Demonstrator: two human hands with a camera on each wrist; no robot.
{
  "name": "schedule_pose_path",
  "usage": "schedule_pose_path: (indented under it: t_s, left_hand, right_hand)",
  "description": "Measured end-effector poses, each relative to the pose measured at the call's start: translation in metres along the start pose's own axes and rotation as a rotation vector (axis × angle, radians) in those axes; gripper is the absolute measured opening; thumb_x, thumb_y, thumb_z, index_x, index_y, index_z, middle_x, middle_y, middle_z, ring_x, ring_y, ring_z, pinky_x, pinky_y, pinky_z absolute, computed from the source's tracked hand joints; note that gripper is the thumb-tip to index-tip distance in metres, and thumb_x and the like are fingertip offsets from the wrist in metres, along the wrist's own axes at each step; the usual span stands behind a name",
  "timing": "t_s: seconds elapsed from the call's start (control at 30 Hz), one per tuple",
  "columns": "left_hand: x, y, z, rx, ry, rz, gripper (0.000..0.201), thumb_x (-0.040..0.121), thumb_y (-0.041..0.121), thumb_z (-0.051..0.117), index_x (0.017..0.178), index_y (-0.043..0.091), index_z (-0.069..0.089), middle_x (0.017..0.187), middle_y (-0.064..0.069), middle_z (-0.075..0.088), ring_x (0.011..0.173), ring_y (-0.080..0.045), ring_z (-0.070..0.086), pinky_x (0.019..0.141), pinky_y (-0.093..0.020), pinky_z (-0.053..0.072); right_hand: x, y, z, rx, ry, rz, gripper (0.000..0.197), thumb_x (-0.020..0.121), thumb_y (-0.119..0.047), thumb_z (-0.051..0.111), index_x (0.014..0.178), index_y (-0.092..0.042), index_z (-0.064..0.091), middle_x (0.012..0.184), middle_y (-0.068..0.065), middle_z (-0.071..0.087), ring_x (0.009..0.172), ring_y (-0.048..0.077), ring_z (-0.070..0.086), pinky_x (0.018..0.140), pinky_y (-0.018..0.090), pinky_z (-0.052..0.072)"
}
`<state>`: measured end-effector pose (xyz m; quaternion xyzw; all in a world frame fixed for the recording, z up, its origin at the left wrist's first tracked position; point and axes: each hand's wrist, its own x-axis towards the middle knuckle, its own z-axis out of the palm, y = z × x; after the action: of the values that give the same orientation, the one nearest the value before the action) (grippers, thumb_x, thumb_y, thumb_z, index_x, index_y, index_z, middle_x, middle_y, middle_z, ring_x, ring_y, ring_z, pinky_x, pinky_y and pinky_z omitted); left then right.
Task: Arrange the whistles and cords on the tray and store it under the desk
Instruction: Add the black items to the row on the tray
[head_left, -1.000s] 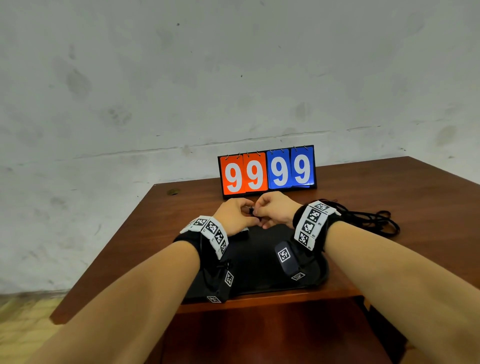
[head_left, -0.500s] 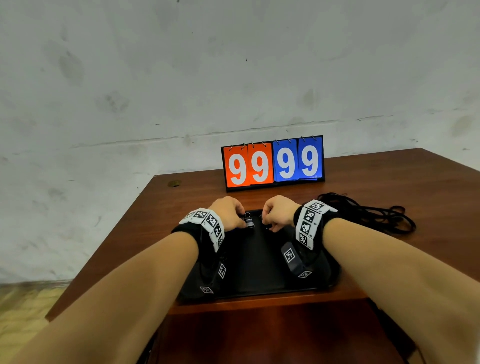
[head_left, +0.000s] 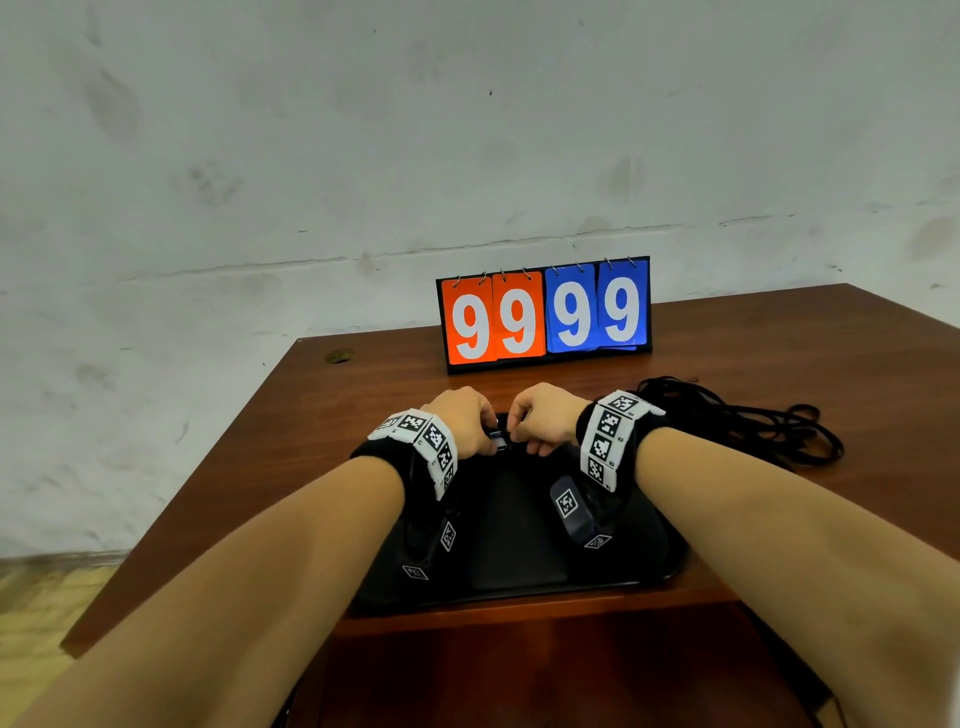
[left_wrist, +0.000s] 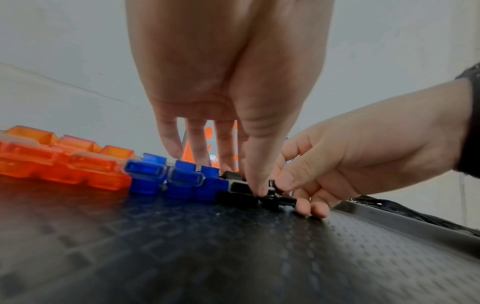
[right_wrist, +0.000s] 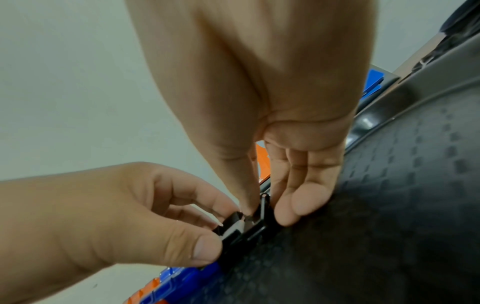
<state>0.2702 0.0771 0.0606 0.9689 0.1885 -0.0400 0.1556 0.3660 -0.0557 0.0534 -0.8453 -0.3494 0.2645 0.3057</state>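
A black textured tray (head_left: 519, 551) lies at the desk's front edge. Along its far side runs a row of whistles: orange ones (left_wrist: 64, 162), then blue ones (left_wrist: 171, 179), then black ones (left_wrist: 233, 193). My left hand (left_wrist: 241, 179) pinches a black whistle (right_wrist: 231, 232) at the row's right end, thumb on top. Right beside it my right hand (right_wrist: 265, 214) pinches another black whistle (right_wrist: 262, 220) between thumb and forefinger, low on the tray. In the head view both hands (head_left: 467, 421) (head_left: 540, 421) sit knuckles up and hide the row. A heap of black cords (head_left: 753, 426) lies on the desk to the tray's right.
A flip scoreboard (head_left: 545, 312) reading 99 99 stands behind the tray near the wall. The brown desk (head_left: 311, 441) ends at its left edge close to the tray. Below the front edge the desk's underside is dark.
The hands drew apart for a moment and have come close together again, low at the tray's far side. The head view has tilted slightly upward.
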Motion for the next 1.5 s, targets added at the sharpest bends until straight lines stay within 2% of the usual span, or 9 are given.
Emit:
schedule_pose_path:
  t_s: [0.17, 0.3, 0.4, 0.5, 0.6, 0.7, 0.97, 1.17, 1.5]
  left_hand:
    - [-0.002, -0.001, -0.001, -0.01, -0.001, 0.027, 0.037, 0.079, 0.032, 0.079, 0.114, 0.027, 0.069, 0.114, 0.006, 0.068, 0.101, -0.016, 0.065, 0.093, -0.037, 0.055]
    - [-0.013, -0.017, -0.018, -0.107, 0.049, 0.012, 0.024, 0.09, 0.023, 0.068, 0.114, 0.024, 0.069, 0.115, 0.006, 0.067, 0.102, -0.012, 0.064, 0.089, -0.028, 0.052]
    - [-0.023, -0.044, -0.032, -0.126, 0.11, -0.072, 0.021, 0.093, 0.014, 0.06, 0.108, 0.023, 0.071, 0.115, 0.004, 0.068, 0.104, -0.015, 0.064, 0.094, -0.03, 0.051]
    - [-0.032, -0.067, -0.036, -0.13, 0.104, -0.158, 0.021, 0.087, 0.013, 0.066, 0.104, 0.026, 0.07, 0.113, 0.002, 0.069, 0.101, -0.016, 0.065, 0.089, -0.029, 0.052]
    - [-0.039, -0.075, -0.033, -0.153, 0.07, -0.176, 0.029, 0.084, 0.018, 0.073, 0.112, 0.023, 0.069, 0.112, 0.002, 0.069, 0.101, -0.016, 0.066, 0.088, -0.028, 0.051]
    - [-0.043, -0.076, -0.031, -0.156, 0.026, -0.135, 0.04, 0.08, 0.02, 0.079, 0.119, 0.021, 0.068, 0.115, 0.003, 0.068, 0.106, -0.016, 0.063, 0.094, -0.03, 0.05]
    - [-0.041, -0.077, -0.028, -0.078, 0.019, -0.09, 0.039, 0.079, 0.011, 0.079, 0.116, 0.022, 0.069, 0.117, 0.004, 0.067, 0.107, -0.015, 0.062, 0.099, -0.032, 0.049]
    - [-0.039, -0.078, -0.028, -0.036, 0.022, -0.078, 0.037, 0.081, 0.012, 0.078, 0.116, 0.021, 0.07, 0.116, 0.003, 0.067, 0.105, -0.016, 0.063, 0.099, -0.032, 0.05]
    - [-0.048, -0.063, -0.031, -0.114, 0.054, -0.084, 0.034, 0.082, 0.017, 0.077, 0.114, 0.02, 0.069, 0.115, 0.002, 0.068, 0.1, -0.015, 0.066, 0.09, -0.028, 0.053]
  right_hand:
    - [-0.002, -0.002, 0.003, -0.061, 0.006, -0.012, 0.01, 0.09, -0.008, 0.064, 0.09, -0.018, 0.063, 0.092, 0.009, 0.069, 0.073, 0.018, 0.066, 0.06, 0.027, 0.055]
    - [-0.002, -0.001, 0.003, -0.05, 0.045, -0.02, 0.013, 0.087, -0.01, 0.067, 0.094, -0.02, 0.061, 0.095, 0.008, 0.068, 0.072, 0.017, 0.065, 0.058, 0.027, 0.054]
    - [-0.005, -0.001, 0.003, -0.072, 0.055, -0.053, 0.027, 0.081, -0.015, 0.075, 0.102, -0.022, 0.06, 0.093, -0.003, 0.06, 0.074, 0.017, 0.062, 0.057, 0.026, 0.055]
    - [-0.01, -0.006, 0.004, -0.163, 0.045, -0.123, 0.044, 0.078, -0.02, 0.079, 0.118, -0.021, 0.061, 0.101, -0.011, 0.052, 0.093, 0.016, 0.059, 0.071, 0.028, 0.053]
    - [-0.011, -0.011, 0.007, -0.301, 0.029, -0.16, 0.052, 0.077, -0.021, 0.081, 0.125, -0.021, 0.061, 0.119, -0.004, 0.056, 0.112, 0.018, 0.055, 0.09, 0.029, 0.047]
    - [-0.011, -0.014, 0.011, -0.344, 0.03, -0.162, 0.052, 0.077, -0.02, 0.081, 0.126, -0.02, 0.062, 0.126, -0.001, 0.058, 0.115, 0.019, 0.055, 0.094, 0.03, 0.046]
    - [-0.008, -0.018, 0.013, -0.305, 0.029, -0.108, 0.044, 0.079, -0.015, 0.08, 0.119, -0.019, 0.062, 0.109, 0.002, 0.057, 0.078, 0.017, 0.064, 0.07, 0.029, 0.061]
    - [-0.003, -0.019, 0.015, -0.294, 0.023, -0.098, 0.044, 0.078, -0.013, 0.08, 0.118, -0.019, 0.063, 0.118, 0.004, 0.058, 0.081, 0.021, 0.067, 0.07, 0.03, 0.061]
    - [-0.018, -0.019, 0.007, -0.273, 0.039, -0.107, 0.049, 0.08, -0.018, 0.078, 0.126, -0.019, 0.059, 0.108, -0.003, 0.053, 0.076, 0.013, 0.058, 0.059, 0.023, 0.053]
